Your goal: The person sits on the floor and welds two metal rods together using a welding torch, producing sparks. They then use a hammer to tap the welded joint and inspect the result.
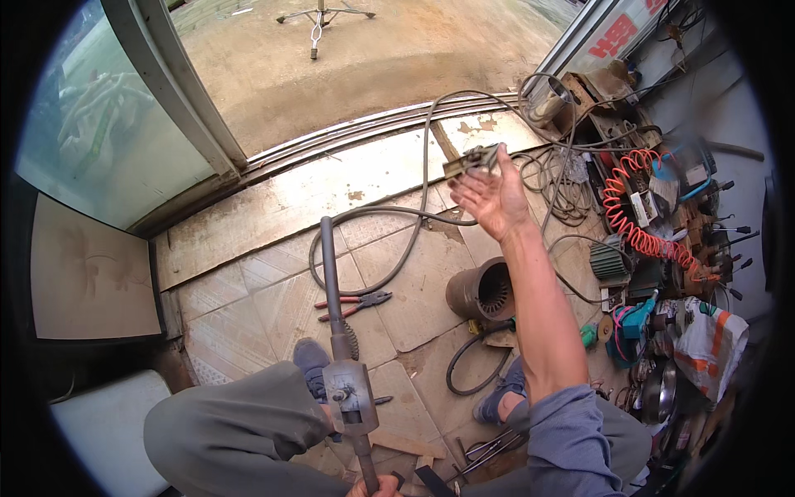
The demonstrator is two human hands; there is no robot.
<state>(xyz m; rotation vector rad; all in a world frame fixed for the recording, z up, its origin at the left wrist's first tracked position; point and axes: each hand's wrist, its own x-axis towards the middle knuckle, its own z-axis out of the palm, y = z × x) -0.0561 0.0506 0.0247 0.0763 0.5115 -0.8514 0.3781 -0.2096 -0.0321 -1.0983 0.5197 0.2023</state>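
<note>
Across my lap lies a large tap wrench (349,398), a long grey steel bar with a wide slotted body in its middle. My left hand (379,488), partly cut off at the lower edge, is wrapped round the near end of its handle. My right hand (494,201) reaches out over the doorway board with the palm showing and the fingers apart, slightly blurred. Just beyond its fingertips is a small metal piece (470,161); whether they touch it I cannot tell. Red-handled pliers (356,306) lie on the tiles right of the bar.
A hollow metal cylinder (472,295) stands below my right forearm. Dark cable (426,157) loops over the floor and sill. At right are a coiled orange hose (617,195), a finned motor (610,259) and a white sack (712,348). A glass door panel (116,124) stands left.
</note>
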